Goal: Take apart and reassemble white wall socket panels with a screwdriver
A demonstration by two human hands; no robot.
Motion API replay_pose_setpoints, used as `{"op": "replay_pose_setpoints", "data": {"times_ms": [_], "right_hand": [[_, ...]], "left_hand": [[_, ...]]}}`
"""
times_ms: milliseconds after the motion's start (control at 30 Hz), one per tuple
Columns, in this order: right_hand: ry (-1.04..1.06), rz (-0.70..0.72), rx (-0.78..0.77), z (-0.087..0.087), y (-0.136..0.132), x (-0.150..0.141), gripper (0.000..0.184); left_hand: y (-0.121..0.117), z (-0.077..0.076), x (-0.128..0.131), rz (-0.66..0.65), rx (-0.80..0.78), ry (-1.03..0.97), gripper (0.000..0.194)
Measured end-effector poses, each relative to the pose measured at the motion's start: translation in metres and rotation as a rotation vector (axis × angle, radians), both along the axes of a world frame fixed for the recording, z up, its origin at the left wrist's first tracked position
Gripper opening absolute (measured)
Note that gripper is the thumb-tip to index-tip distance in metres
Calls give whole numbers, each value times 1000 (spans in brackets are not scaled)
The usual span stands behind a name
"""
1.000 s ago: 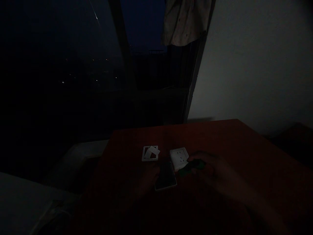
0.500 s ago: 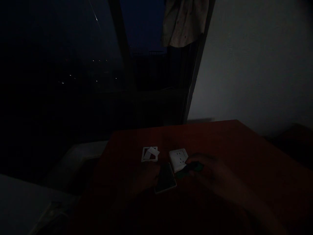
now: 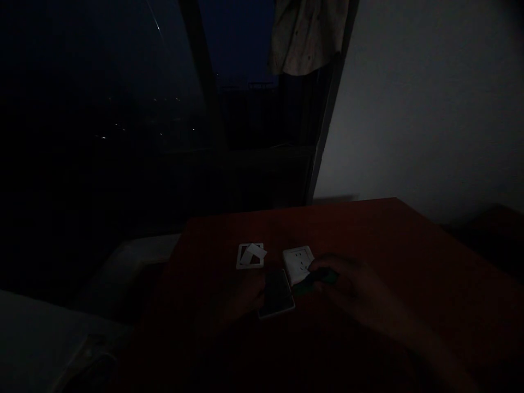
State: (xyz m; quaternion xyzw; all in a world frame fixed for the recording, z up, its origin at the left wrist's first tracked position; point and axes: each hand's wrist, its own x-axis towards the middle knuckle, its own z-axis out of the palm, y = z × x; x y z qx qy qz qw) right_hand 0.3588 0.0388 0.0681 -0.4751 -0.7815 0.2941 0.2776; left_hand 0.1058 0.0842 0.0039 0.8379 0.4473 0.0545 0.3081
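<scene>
The scene is very dark. My left hand is closed on the left edge of a dark rectangular piece with a pale rim, low over the table. My right hand has its fingers closed round a dark green and black object; its kind is too dim to make out. The green object's left end reaches the right edge of the pale-rimmed piece. Just behind, a white wall socket lies face up, its lower right corner partly covered by my right fingers and the green object.
A white square frame lies at the left with small white flat pieces across it. All rest on a reddish table. Behind is a dark window with a hanging cloth; a pale wall stands at the right.
The view has shifted slightly, so everything sits a little higher. Both hands keep their grips, and the green object has barely moved against the pale-rimmed piece.
</scene>
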Motion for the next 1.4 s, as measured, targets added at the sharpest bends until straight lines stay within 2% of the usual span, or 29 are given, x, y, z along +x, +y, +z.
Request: {"op": "replay_pose_setpoints", "data": {"times_ms": [200, 467, 600, 867, 1400], "right_hand": [[9, -1, 41, 6, 2, -5, 21], [23, 53, 106, 12, 14, -23, 20], [-13, 68, 150, 17, 17, -28, 22], [-78, 111, 223, 23, 21, -33, 24], [-126, 117, 246, 26, 20, -35, 23]], "left_hand": [[0, -9, -14, 0, 67, 79, 7], [-3, -19, -27, 38, -8, -25, 19], [-3, -18, -27, 56, -50, -61, 20], [-2, -19, -23, 67, -29, -83, 20], [-2, -27, -24, 70, 16, -123, 18]]}}
